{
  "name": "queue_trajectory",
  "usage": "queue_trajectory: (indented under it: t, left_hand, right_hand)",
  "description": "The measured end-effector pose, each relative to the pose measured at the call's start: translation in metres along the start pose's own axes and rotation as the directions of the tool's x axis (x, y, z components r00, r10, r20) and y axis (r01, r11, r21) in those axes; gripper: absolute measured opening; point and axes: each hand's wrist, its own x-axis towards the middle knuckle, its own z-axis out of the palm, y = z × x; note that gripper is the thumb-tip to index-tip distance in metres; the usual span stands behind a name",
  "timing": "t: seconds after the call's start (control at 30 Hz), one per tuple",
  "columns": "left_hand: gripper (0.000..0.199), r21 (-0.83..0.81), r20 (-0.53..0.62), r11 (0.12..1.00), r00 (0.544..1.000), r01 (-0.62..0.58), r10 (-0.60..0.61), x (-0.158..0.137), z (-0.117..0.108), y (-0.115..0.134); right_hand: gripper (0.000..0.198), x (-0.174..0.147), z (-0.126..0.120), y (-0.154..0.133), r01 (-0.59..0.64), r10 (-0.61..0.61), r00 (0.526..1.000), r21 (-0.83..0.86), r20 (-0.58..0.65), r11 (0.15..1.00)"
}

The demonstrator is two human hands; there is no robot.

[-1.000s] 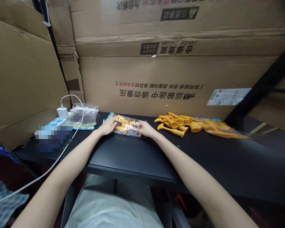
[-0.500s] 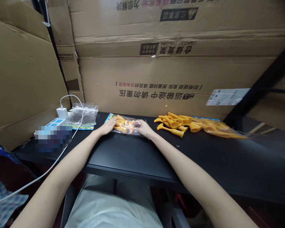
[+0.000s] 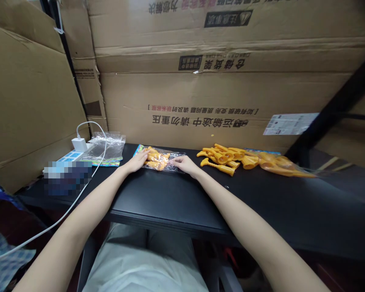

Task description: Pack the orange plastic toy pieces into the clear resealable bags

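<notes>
- At the left of the frame, a white plug [image 3: 79, 144] with a white cord stands on a power strip [image 3: 74, 155].
- Next come flat clear bags [image 3: 106, 148].
- Near the middle, the left hand [image 3: 138, 160] lies on the left end of a shiny bag [image 3: 177, 154]. I cannot tell if its fingers grip.
- The shiny bag lies on the black surface [image 3: 170, 194], with yellow toys [image 3: 153, 155] inside.
- The right hand [image 3: 186, 164] touches the bag's right part. Its fingers are narrow, but I cannot tell if they pinch it.
- Right of the middle is a yellow pile [image 3: 223, 156].
- Farther right is another clear bag [image 3: 284, 165] with yellow things inside.
</notes>
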Motion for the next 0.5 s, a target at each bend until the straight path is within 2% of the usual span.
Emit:
queue_trajectory:
  t: [0.1,0.17,0.23,0.3,0.4,0.5]
  left_hand:
    - [0.054,0.02,-0.002,1.0,1.0,0.004,-0.003,0.001,0.0,-0.004]
    - [0.054,0.038,0.0,0.999,1.0,0.028,-0.028,0.003,0.0,-0.008]
    - [0.054,0.055,0.003,0.997,0.998,0.056,-0.057,0.006,0.001,-0.012]
    - [0.054,0.071,0.003,0.995,0.997,0.073,-0.074,0.008,0.002,-0.016]
    - [0.054,0.083,-0.009,0.993,0.997,0.082,-0.082,0.01,0.002,-0.021]
    - [0.053,0.075,-0.028,0.992,0.994,0.105,-0.103,0.011,0.002,-0.025]
  right_hand:
    - [0.032,-0.001,-0.003,-0.002,0.014,-0.013,0.998,-0.025,0.061,1.0]
    - [0.033,-0.002,-0.005,-0.004,0.043,-0.033,0.994,-0.098,0.101,0.994]
    - [0.029,-0.002,-0.01,-0.007,0.073,-0.053,0.995,-0.258,0.084,0.963]
    - [0.027,-0.003,-0.018,-0.009,0.05,-0.066,0.998,-0.488,-0.015,0.871]
    - [0.029,-0.005,-0.036,-0.011,-0.166,-0.027,0.968,-0.717,-0.25,0.677]
    - [0.031,-0.007,-0.054,-0.009,-0.421,0.116,0.894,-0.727,-0.432,0.542]
